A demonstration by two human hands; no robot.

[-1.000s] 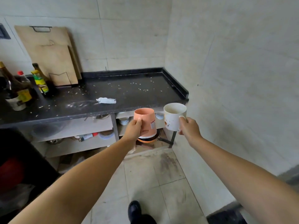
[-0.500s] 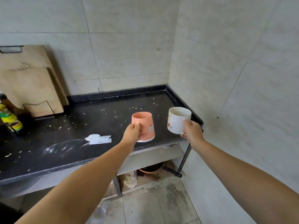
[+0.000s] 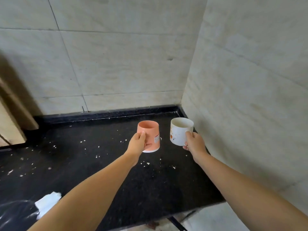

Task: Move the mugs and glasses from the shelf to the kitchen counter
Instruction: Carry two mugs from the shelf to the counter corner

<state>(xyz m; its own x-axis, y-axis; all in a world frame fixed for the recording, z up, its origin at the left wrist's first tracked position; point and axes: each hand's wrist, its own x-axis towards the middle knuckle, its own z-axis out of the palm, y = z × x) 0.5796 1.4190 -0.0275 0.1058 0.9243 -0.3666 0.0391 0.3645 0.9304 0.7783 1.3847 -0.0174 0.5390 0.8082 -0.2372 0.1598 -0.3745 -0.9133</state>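
Black speckled tabletop [image 3: 93,165] is lying under both outstretched arms. Left hand [image 3: 137,144] is gripping the pink mug [image 3: 150,135], fingers curled round its handle side. Right hand [image 3: 194,143] is gripping the white mug [image 3: 179,133] likewise, both mugs upright above the corner.

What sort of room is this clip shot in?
Most likely a home kitchen, and a rather worn one. A black stone counter strewn with white crumbs runs into a corner of pale tiled walls, a wooden board leans at the left, and the hands hold a pink mug and a white mug.
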